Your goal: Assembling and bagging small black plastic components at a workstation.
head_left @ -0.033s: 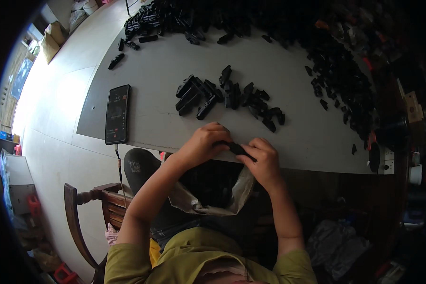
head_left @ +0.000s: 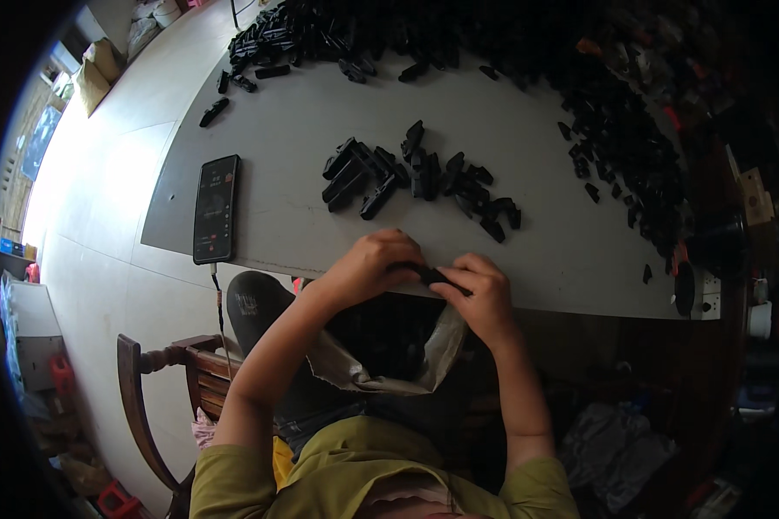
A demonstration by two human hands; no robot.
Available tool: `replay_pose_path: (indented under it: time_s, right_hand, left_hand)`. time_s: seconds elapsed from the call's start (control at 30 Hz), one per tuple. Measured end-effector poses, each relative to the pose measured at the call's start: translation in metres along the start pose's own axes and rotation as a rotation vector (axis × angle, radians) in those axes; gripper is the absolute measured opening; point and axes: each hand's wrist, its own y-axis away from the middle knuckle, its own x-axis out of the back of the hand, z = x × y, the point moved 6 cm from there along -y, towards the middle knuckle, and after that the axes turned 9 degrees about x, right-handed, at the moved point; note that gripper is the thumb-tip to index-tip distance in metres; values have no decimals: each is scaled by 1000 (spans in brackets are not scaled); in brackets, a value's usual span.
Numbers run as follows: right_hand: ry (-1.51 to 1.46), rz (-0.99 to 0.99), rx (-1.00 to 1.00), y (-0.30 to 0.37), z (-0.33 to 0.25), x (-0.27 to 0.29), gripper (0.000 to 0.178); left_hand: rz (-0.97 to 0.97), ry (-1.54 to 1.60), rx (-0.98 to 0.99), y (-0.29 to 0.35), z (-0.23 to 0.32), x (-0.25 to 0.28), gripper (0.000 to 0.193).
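Between both hands is a dark, elongated black plastic part (head_left: 426, 273), held over the table's near edge. My left hand (head_left: 379, 262) grips its left end with curled fingers. Thumb and fingers of my right hand (head_left: 480, 290) pinch its right end. The fingers cover much of the part, so its exact kind cannot be made out. Just beyond the hands, a loose group of similar black plastic parts (head_left: 424, 173) lies on the grey table (head_left: 294, 112). Below the hands, an open pale sack (head_left: 446, 350) rests at my lap; its inside is dark.
A phone (head_left: 215, 208) with a cable lies at the table's left edge. Large heaps of black parts (head_left: 623, 147) cover the far and right sides. A wooden chair (head_left: 182, 372) stands at lower left, and a power socket (head_left: 711, 294) is at the right corner.
My hands have shifted very slightly, and the left fingers sit a little lower on the black part. Everything else stays in place.
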Motion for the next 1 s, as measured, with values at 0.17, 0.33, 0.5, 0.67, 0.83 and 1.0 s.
replay_pose_path:
  time_s: [0.17, 0.33, 0.5, 0.67, 0.83, 1.0]
  right_hand:
    - [306, 296, -136, -3, 29, 26, 27]
    - [290, 311, -152, -1, 33, 18, 23]
    - [-958, 523, -638, 21, 56, 8, 31]
    - [-634, 214, -407, 12, 28, -16, 28]
    - [-111, 182, -107, -11, 1, -15, 25]
    - [-26, 84, -58, -14, -2, -8, 28]
  left_hand:
    - [368, -334, 108, -4, 1, 30, 27]
    - [421, -647, 241, -15, -15, 33, 32]
    - [347, -330, 183, 0, -6, 20, 30]
    - [313, -547, -29, 2, 2, 28, 34]
    - [69, -259, -12, -2, 1, 16, 34]
    - [94, -43, 111, 1, -17, 22, 28]
